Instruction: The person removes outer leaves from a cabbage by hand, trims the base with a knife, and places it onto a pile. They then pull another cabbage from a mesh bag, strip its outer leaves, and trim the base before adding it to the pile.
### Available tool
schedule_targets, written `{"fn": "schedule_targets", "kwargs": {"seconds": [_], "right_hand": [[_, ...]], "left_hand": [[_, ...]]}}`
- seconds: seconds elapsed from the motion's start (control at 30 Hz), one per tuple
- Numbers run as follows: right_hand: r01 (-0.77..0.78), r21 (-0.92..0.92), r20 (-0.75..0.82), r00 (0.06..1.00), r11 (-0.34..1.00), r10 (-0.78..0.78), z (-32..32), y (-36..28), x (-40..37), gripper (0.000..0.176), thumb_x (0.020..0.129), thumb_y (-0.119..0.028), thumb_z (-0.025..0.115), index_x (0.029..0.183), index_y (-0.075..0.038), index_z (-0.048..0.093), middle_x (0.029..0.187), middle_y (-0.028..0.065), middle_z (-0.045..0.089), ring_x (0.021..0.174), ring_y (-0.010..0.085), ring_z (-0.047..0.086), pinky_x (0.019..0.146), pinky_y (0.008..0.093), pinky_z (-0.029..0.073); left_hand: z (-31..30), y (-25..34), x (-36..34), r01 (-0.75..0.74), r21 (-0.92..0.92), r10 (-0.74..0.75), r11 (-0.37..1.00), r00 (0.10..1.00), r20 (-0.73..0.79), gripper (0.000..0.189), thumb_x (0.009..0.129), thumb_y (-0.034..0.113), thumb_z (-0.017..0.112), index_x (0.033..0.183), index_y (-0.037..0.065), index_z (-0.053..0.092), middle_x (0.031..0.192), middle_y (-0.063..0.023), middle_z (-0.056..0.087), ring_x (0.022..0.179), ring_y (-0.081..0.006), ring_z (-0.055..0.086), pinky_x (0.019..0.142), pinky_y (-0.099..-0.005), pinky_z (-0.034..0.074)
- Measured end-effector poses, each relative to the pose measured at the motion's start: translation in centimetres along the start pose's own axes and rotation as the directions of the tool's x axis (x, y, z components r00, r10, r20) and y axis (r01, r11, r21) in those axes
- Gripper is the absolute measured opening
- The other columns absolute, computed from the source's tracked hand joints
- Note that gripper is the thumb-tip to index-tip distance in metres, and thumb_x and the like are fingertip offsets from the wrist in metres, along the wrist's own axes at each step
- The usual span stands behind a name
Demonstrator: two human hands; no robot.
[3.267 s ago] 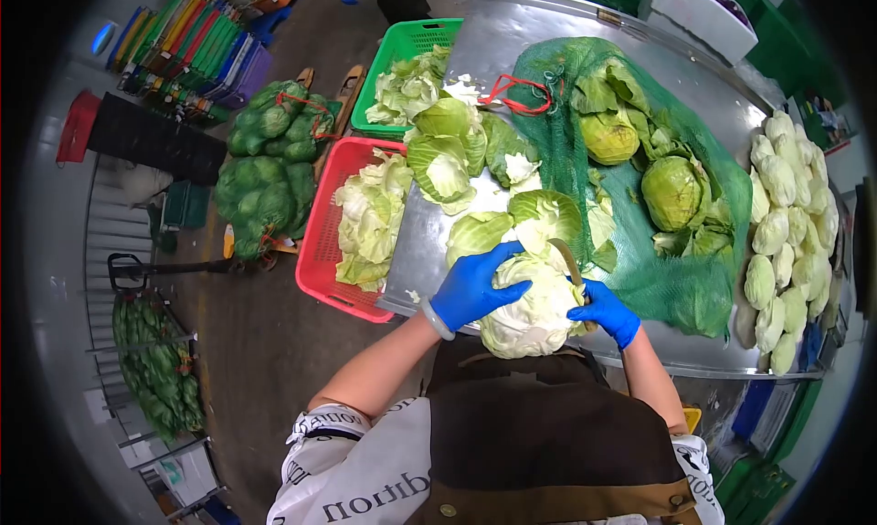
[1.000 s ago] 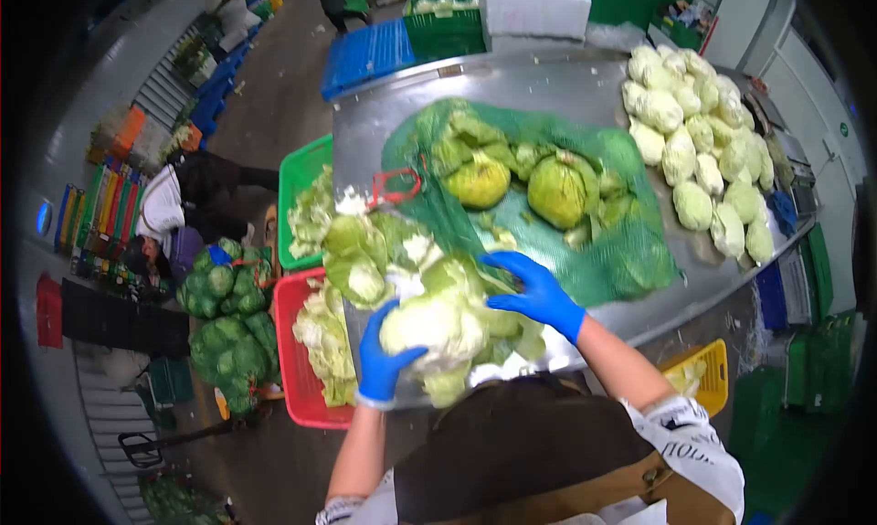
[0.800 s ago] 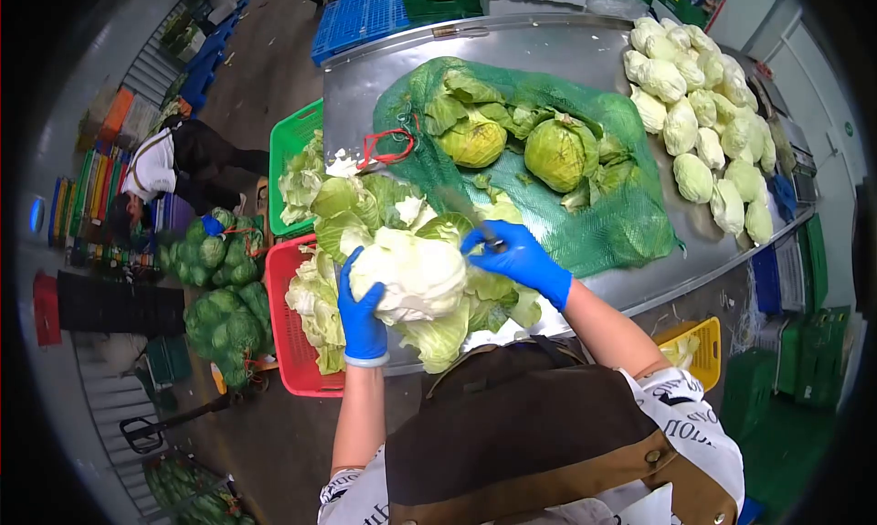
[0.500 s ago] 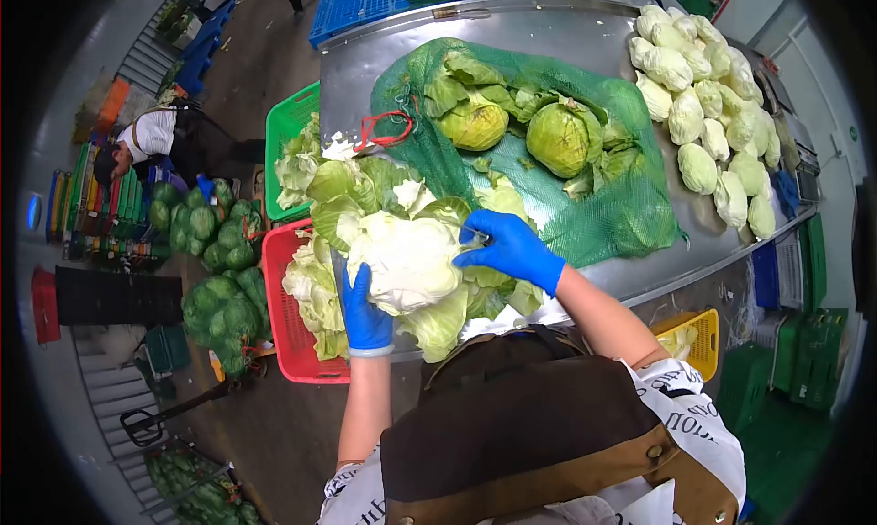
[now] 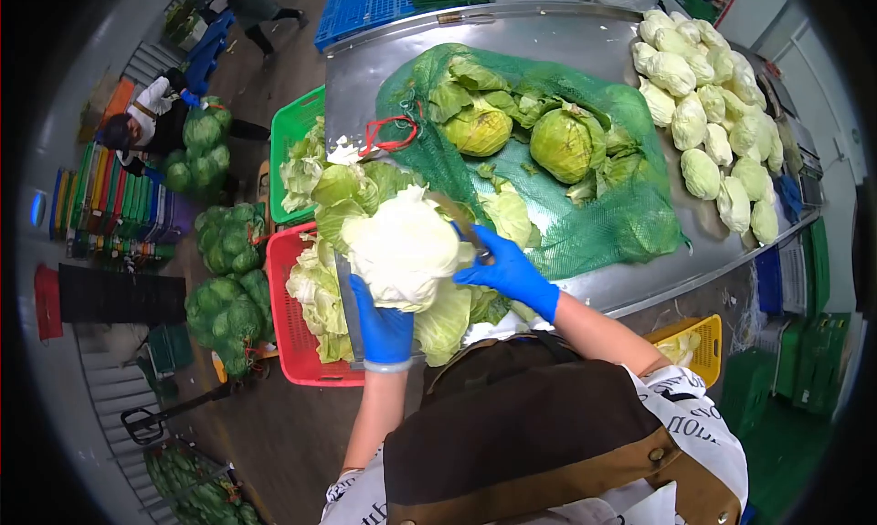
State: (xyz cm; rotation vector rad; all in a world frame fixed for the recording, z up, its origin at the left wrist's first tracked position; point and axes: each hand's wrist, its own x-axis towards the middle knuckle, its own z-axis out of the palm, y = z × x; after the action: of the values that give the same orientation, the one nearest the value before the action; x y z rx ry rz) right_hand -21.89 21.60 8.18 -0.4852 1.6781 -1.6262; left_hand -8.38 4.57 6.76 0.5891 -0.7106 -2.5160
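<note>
A pale, stripped cabbage (image 5: 402,251) is held above the table's near left edge. My left hand (image 5: 384,328), in a blue glove, grips it from below and the left. In my right hand (image 5: 512,274), also gloved in blue, is a knife (image 5: 455,216), its blade along the cabbage's right side. Loose outer leaves (image 5: 448,328) lie beneath and around the cabbage. Just beyond, a green mesh bag (image 5: 603,237) is spread on the metal table (image 5: 356,68). Two untrimmed cabbages (image 5: 566,146) and torn leaves rest on it.
Peeled cabbages (image 5: 703,95) are piled at the table's right. A red crate (image 5: 292,342) and a green crate (image 5: 283,182) with leaves stand at the left edge, a yellow crate (image 5: 708,347) at the near right. A co-worker (image 5: 151,114) handles bagged cabbages (image 5: 206,146) at left.
My left hand has turned the cabbage and shifted under it. My right hand has moved slightly right, and the knife blade shows more. The co-worker has lifted bagged cabbages; another person has walked into view behind.
</note>
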Motion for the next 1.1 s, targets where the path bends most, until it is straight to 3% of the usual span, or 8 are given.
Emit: {"fn": "schedule_targets", "kwargs": {"seconds": [0.1, 0.2, 0.33, 0.6, 0.77, 0.93, 1.0, 1.1], "right_hand": [[0.002, 0.286, -0.069, 0.997, 0.958, 0.018, 0.1, -1.7, -0.1, 0.073, 0.072, -0.017, 0.081, 0.132, 0.0, 0.043, 0.119, 0.0079, 0.058, 0.106, 0.0151, 0.056, 0.092, 0.03, 0.045], [0.066, 0.248, 0.041, 0.996, 0.967, -0.079, -0.9, 0.9, -0.1, 0.075, 0.072, -0.017, 0.081, 0.133, 0.001, 0.041, 0.121, 0.0107, 0.057, 0.109, 0.0157, 0.054, 0.094, 0.0296, 0.044], [-0.01, 0.288, 0.042, 0.999, 0.957, -0.002, 0.0, 2.0, -1.5, 0.079, 0.072, -0.011, 0.078, 0.137, 0.002, 0.036, 0.126, 0.0117, 0.053, 0.114, 0.0179, 0.051, 0.097, 0.0326, 0.043], [0.048, -0.426, -0.125, 0.986, 0.903, -0.111, -0.5, 3.9, -2.7, 0.072, 0.065, -0.009, 0.066, 0.133, -0.004, 0.043, 0.105, 0.0163, 0.064, 0.094, 0.0185, 0.062, 0.085, 0.0321, 0.049], [0.17, -0.222, -0.13, 0.971, 0.96, -0.202, -2.1, 7.7, -1.8, 0.045, 0.067, -0.006, 0.06, 0.112, -0.005, 0.058, 0.088, 0.0161, 0.065, 0.081, 0.02, 0.064, 0.075, 0.0328, 0.05], [-0.121, -0.515, -0.452, 0.879, 0.849, -0.149, -6.0, 9.9, 1.8, 0.046, 0.071, -0.017, 0.07, 0.113, -0.003, 0.057, 0.101, 0.0184, 0.064, 0.093, 0.0368, 0.062, 0.08, 0.0398, 0.05], [0.084, -0.672, -0.342, 0.846, 0.736, -0.409, -5.1, 5.3, 1.2, 0.053, 0.069, -0.024, 0.077, 0.116, -0.006, 0.058, 0.107, 0.0162, 0.062, 0.097, 0.0341, 0.061, 0.082, 0.0381, 0.049], [0.422, -0.339, -0.12, 0.867, 0.841, -0.484, -0.7, 2.0, 0.3, 0.057, 0.069, -0.024, 0.081, 0.118, -0.006, 0.058, 0.113, 0.0109, 0.06, 0.1, 0.0239, 0.06, 0.084, 0.0327, 0.048]], "left_hand": [[1.1, 0.4, -1.7, -0.032, 0.173, 0.012, 0.984, 0.993, 0.115, 0.07, 0.089, 0.031, 0.059, 0.146, 0.01, 0.024, 0.149, -0.0099, 0.028, 0.134, -0.0273, 0.032, 0.111, -0.0428, 0.028], [0.3, 1.7, -1.4, -0.212, 0.663, 0.07, 0.718, 0.97, 0.234, 0.084, 0.077, 0.015, 0.069, 0.146, 0.007, 0.02, 0.143, -0.0123, 0.032, 0.131, -0.0259, 0.034, 0.109, -0.0391, 0.031], [1.6, 1.2, -0.9, -0.246, 0.751, 0.122, 0.613, 0.968, 0.218, 0.105, 0.061, -0.001, 0.077, 0.146, 0.007, 0.017, 0.141, -0.0137, 0.033, 0.13, -0.0257, 0.035, 0.108, -0.0385, 0.032], [0.6, -0.5, -2.2, -0.126, 0.715, -0.028, 0.688, 0.979, 0.2, 0.099, 0.06, -0.003, 0.08, 0.143, 0.003, 0.025, 0.135, -0.0142, 0.042, 0.126, -0.0254, 0.041, 0.103, -0.0367, 0.038], [-3.7, -0.1, -1.3, 0.198, 0.316, -0.211, 0.928, 0.977, 0.009, 0.067, 0.084, 0.023, 0.059, 0.142, 0.006, 0.031, 0.137, -0.0141, 0.044, 0.127, -0.0276, 0.042, 0.105, -0.0412, 0.035], [-4.9, 0.0, -0.3, 0.331, -0.334, -0.328, 0.883, 0.942, 0.068, 0.059, 0.091, 0.043, 0.049, 0.139, 0.013, 0.037, 0.139, -0.016, 0.042, 0.117, -0.0318, 0.05, 0.093, -0.0438, 0.046], [-4.9, 0.5, 0.0, 0.413, -0.536, -0.373, 0.736, 0.909, 0.188, 0.061, 0.09, 0.046, 0.049, 0.14, 0.013, 0.035, 0.14, -0.0137, 0.04, 0.112, -0.0332, 0.053, 0.085, -0.0426, 0.051], [-3.8, 0.5, -1.0, 0.535, -0.613, -0.44, 0.581, 0.841, 0.315, 0.062, 0.088, 0.044, 0.053, 0.14, 0.015, 0.034, 0.138, -0.0149, 0.039, 0.104, -0.0298, 0.055, 0.076, -0.0378, 0.054]]}}
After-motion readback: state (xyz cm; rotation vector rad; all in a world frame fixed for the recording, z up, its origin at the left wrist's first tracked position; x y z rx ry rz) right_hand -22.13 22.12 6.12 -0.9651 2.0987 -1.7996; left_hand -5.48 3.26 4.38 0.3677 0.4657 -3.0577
